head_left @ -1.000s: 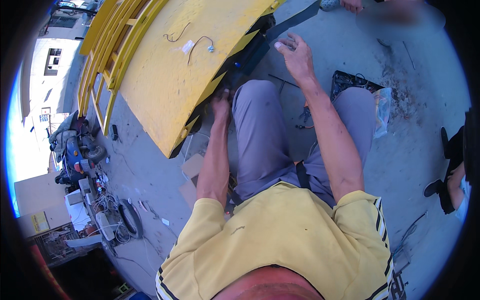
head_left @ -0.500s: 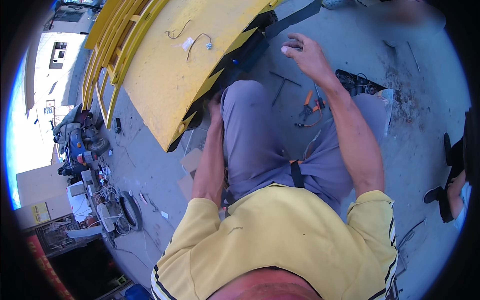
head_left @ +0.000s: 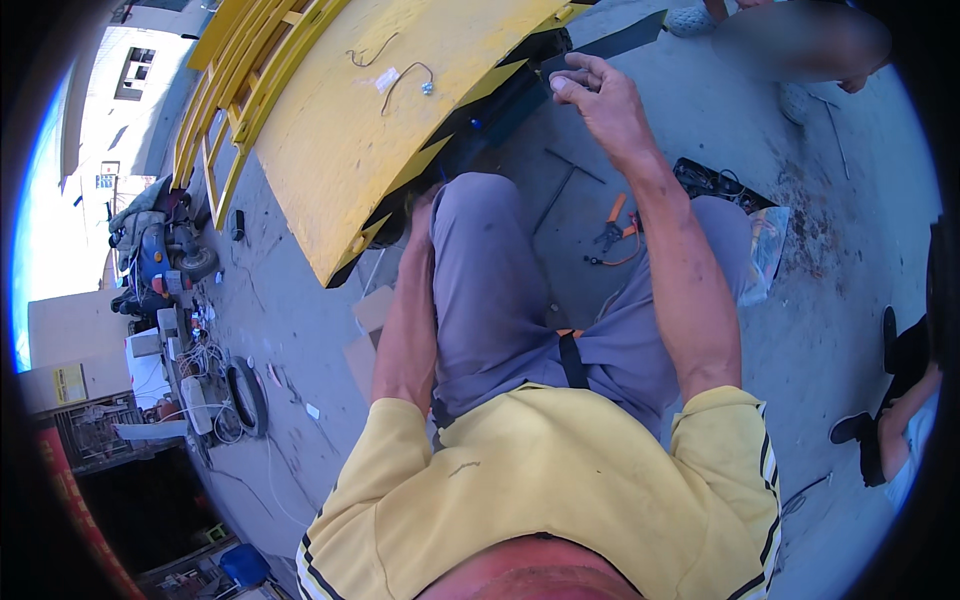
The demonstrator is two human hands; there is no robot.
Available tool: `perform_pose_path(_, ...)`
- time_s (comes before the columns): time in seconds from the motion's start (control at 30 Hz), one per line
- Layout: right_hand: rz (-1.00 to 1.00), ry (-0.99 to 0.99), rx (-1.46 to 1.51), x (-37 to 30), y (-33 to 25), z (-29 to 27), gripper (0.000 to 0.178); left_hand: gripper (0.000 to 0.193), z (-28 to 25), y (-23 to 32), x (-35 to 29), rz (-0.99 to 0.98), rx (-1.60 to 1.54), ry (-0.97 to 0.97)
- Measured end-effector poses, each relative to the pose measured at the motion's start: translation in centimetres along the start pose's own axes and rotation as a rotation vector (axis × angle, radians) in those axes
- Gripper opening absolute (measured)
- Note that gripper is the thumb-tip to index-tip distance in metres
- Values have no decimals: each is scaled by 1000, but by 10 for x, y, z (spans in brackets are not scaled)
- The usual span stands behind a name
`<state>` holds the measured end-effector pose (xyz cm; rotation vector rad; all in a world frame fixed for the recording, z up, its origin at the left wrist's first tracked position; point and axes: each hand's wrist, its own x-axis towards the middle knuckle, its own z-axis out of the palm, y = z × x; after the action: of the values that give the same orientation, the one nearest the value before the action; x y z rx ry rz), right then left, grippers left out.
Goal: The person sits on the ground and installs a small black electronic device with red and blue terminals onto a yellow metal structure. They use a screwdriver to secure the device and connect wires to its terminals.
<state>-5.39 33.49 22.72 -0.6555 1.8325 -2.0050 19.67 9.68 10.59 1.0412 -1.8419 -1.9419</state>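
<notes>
Closer to the yellow panel (head_left: 340, 150) than half a second ago, the right hand (head_left: 602, 100) hangs beside its edge, fingers loosely curled; whether they grip anything, I cannot tell. The left hand (head_left: 421, 214), mostly hidden under the panel, is equally unclear. Between the legs (head_left: 475, 270) lies an orange-handled tool (head_left: 616, 208), beyond it a T-shaped bar (head_left: 557, 195); farthest, a motorbike (head_left: 155, 250).

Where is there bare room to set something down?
Bare: the yellow panel below its wires, and floor between the plastic bag and bystander's shoe. Crowded: between the knees, around the T-bar and orange tool; left, cables beside the tyre.
</notes>
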Motion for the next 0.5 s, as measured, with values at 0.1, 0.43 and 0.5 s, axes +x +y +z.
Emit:
perform_pose_path(0.1, -8, 2, 32, -2, -5, 2, 57, 29, 2, 4, -2, -27, -66, 79)
perform_pose_path(0.43, -5, 6, 17, -15, -17, 1, 59, 35, 5, 9, -4, -4, -66, 239)
perform_pose_path(0.5, -8, 23, 15, -20, -20, -1, 59, 35, 3, 9, -2, 5, -21, 234)
